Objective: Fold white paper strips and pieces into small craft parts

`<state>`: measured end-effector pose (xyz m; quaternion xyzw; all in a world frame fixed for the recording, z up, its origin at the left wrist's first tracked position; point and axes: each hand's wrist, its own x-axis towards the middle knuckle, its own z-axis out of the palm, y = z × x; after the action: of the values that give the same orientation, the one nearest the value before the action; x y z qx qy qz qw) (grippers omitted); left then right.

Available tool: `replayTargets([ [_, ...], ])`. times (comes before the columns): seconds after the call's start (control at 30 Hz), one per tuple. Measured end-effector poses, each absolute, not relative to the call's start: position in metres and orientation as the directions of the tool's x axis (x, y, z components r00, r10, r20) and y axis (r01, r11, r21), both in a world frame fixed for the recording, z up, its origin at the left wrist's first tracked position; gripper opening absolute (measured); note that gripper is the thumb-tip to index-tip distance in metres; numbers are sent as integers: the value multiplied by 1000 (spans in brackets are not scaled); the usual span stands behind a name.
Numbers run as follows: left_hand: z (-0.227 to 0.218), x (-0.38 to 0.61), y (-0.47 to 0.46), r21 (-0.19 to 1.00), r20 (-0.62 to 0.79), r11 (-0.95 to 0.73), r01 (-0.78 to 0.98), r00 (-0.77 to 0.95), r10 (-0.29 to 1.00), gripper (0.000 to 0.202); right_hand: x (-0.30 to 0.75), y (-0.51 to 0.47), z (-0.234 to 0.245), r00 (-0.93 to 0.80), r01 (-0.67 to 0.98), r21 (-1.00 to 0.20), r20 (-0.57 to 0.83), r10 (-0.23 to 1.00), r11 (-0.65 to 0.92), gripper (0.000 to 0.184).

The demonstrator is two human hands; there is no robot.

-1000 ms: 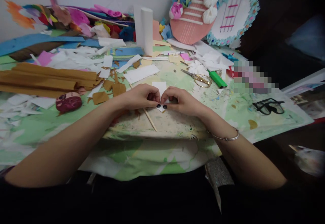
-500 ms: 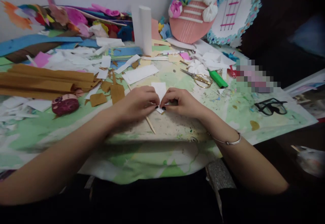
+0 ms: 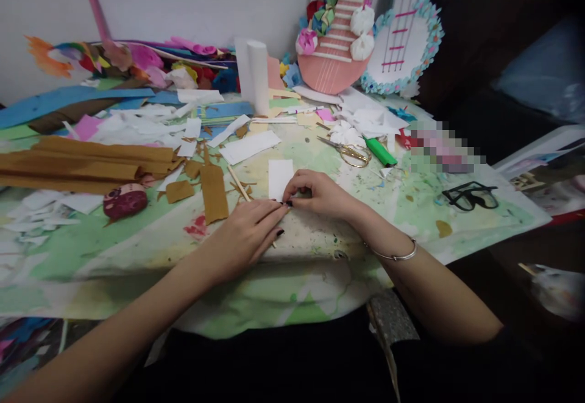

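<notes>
There's a lane right of the right hand (image 3: 316, 194), over flecked tabletop (image 3: 393, 202) to the glasses (image 3: 471, 196); beyond that hand, scissors (image 3: 342, 147) obstruct! Leftward, a brown strip (image 3: 214, 192) crowds in, a wooden stick (image 3: 238, 181) crossing beneath the left hand (image 3: 249, 229).

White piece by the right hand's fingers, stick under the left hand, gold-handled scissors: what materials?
White piece: likely paper, matte; thin and flat with straight edges.
Stick: probably bare wood; pale tan, dull surface.
Scissors: seemingly metal; greyish blades, gold-toned handles with some shine. Can't tell whether the gold is plating or another coating.
</notes>
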<state>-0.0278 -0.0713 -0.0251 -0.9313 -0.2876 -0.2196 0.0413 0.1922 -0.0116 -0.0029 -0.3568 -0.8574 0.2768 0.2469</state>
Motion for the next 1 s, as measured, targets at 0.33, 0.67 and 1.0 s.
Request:
replayTargets([
  [0.33, -21, -29, -77, 55, 343, -811, 583, 751, 564, 43, 192, -11, -1, -538, 576, -646, 162, 827, 501, 4],
  [0.67, -18, -26, -80, 6, 327, -799, 601, 754, 569, 43, 192, -11, -1, -536, 590, -641, 144, 832, 491, 2],
  [1.0, -18, -24, -84, -23, 313, -757, 653, 724, 615, 41, 192, -7, -6, -463, 541, -740, 135, 876, 400, 8],
])
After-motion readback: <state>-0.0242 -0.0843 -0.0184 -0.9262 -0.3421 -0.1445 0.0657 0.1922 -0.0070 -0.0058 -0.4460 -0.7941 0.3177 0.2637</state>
